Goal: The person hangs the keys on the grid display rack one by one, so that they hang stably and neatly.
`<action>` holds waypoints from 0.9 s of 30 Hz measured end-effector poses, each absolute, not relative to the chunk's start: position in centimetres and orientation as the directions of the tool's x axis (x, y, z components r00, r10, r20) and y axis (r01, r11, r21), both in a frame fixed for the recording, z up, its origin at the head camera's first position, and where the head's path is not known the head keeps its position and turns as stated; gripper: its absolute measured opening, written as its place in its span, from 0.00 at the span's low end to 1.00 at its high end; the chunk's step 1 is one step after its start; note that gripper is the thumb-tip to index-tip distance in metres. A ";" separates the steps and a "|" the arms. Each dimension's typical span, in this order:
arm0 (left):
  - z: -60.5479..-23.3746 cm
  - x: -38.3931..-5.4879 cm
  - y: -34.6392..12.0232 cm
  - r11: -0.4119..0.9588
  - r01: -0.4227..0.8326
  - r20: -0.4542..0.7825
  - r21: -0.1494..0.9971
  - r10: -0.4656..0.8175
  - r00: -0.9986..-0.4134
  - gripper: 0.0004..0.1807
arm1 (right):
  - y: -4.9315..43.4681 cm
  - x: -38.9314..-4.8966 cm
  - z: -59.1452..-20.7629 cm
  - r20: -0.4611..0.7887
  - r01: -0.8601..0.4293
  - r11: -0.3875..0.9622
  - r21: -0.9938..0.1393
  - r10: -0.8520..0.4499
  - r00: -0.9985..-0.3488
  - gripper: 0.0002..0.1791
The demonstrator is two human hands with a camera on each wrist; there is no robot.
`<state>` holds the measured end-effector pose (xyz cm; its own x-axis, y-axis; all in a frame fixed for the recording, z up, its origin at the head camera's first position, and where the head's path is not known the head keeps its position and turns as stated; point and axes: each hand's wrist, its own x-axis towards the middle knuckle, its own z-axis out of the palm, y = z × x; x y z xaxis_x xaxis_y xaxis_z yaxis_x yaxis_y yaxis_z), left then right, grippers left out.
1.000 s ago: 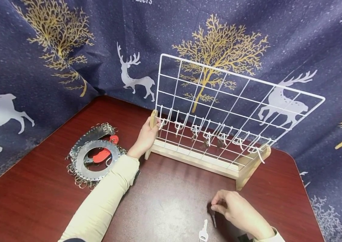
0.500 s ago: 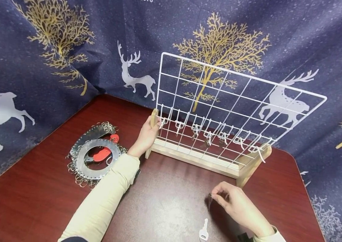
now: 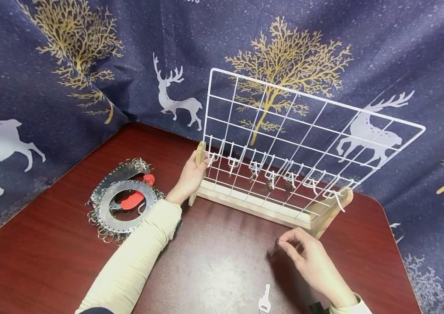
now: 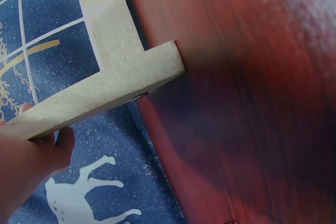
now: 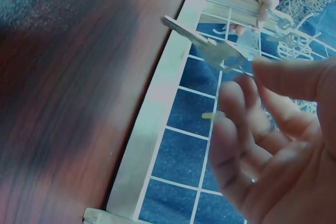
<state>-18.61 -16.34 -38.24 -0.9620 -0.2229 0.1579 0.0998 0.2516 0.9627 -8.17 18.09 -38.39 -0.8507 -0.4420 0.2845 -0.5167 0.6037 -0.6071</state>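
Observation:
My left hand [image 3: 190, 176] grips the wooden end piece [image 4: 105, 90] of a white wire grid rack, at the rack's left side. Thumb and fingers of my right hand [image 3: 312, 264] pinch a metal key [image 5: 212, 52] by the small ring at its head; its blade points away from the fingers. In the head view this hand is over the table, just in front of the rack's right end. White hooks [image 3: 272, 175] line the grid's lower part, and several carry keys. A silver key [image 3: 264, 301] lies flat on the table, nearer the front.
Left of my left forearm lie a flat metal ring [image 3: 105, 209] edged with small split rings, a similar curved plate [image 3: 105, 185] and a red-handled tool [image 3: 132, 201]. A dark blue patterned cloth [image 3: 190, 39] hangs behind the reddish-brown table [image 3: 41, 235].
My right hand has moved forward with the key, away from the key on the table and closer to the rack. The left hand keeps its hold on the rack's end.

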 end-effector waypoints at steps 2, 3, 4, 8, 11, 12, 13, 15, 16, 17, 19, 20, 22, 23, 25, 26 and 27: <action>-38.2 -18.6 -16.3 0.245 0.099 0.155 0.964 -0.221 -0.963 0.10 | 18.1 -8.1 -38.3 0.298 -0.493 0.599 -0.631 -0.399 -0.867 0.10; -38.2 -18.6 -16.2 0.241 0.099 0.154 0.965 -0.220 -0.963 0.10 | 18.1 -8.1 -38.2 0.309 -0.484 0.592 -0.644 -0.377 -0.873 0.09; -38.2 -18.6 -16.2 0.238 0.099 0.153 0.966 -0.218 -0.964 0.10 | 18.1 -8.1 -38.2 0.318 -0.472 0.585 -0.660 -0.352 -0.880 0.09; -38.1 -18.5 -16.2 0.249 0.103 0.160 0.963 -0.219 -0.963 0.09 | 17.9 -8.2 -37.9 0.364 -0.438 0.552 -0.709 -0.246 -0.898 0.09; -38.1 -18.5 -16.3 0.256 0.106 0.166 0.961 -0.223 -0.961 0.09 | 17.6 -8.5 -37.9 0.405 -0.422 0.502 -0.755 -0.149 -0.902 0.09; -38.1 -18.5 -16.3 0.259 0.105 0.166 0.960 -0.225 -0.960 0.09 | 17.5 -8.6 -37.9 0.415 -0.418 0.472 -0.776 -0.117 -0.902 0.08; -38.1 -18.5 -16.3 0.260 0.105 0.166 0.960 -0.227 -0.960 0.09 | 17.4 -8.7 -37.9 0.420 -0.411 0.433 -0.802 -0.080 -0.904 0.07; -38.1 -18.5 -16.4 0.254 0.104 0.164 0.962 -0.229 -0.959 0.09 | 17.2 -8.9 -37.8 0.430 -0.411 0.323 -0.852 -0.017 -0.903 0.06; -38.1 -18.5 -16.4 0.252 0.102 0.162 0.962 -0.230 -0.960 0.09 | 17.0 -9.0 -37.7 0.426 -0.408 0.258 -0.876 0.016 -0.904 0.05; -38.2 -18.6 -16.4 0.251 0.099 0.159 0.963 -0.231 -0.960 0.09 | 16.9 -9.1 -37.5 0.423 -0.407 0.198 -0.892 0.045 -0.905 0.05; -38.2 -18.6 -16.4 0.246 0.096 0.154 0.965 -0.229 -0.961 0.10 | 16.7 -9.1 -37.1 0.401 -0.395 0.075 -0.916 0.094 -0.911 0.06; -38.2 -18.6 -16.3 0.242 0.095 0.152 0.965 -0.228 -0.962 0.10 | 16.6 -9.1 -36.9 0.386 -0.387 0.018 -0.922 0.113 -0.915 0.07; -38.2 -18.6 -16.3 0.241 0.096 0.152 0.966 -0.227 -0.962 0.10 | 16.5 -9.1 -36.6 0.357 -0.370 -0.068 -0.927 0.147 -0.922 0.08; -38.2 -18.6 -16.3 0.237 0.097 0.152 0.967 -0.226 -0.962 0.10 | 16.4 -9.2 -36.5 0.356 -0.372 -0.098 -0.923 0.150 -0.922 0.08; -38.2 -18.6 -16.2 0.239 0.097 0.152 0.966 -0.225 -0.962 0.10 | 16.4 -9.3 -36.2 0.359 -0.380 -0.137 -0.915 0.152 -0.921 0.09; -38.1 -18.5 -16.2 0.241 0.094 0.151 0.966 -0.227 -0.962 0.10 | 16.4 -9.4 -36.1 0.368 -0.388 -0.144 -0.910 0.150 -0.918 0.09; -38.1 -18.5 -16.2 0.240 0.093 0.149 0.966 -0.228 -0.962 0.10 | 16.3 -9.5 -36.0 0.383 -0.403 -0.151 -0.903 0.147 -0.912 0.09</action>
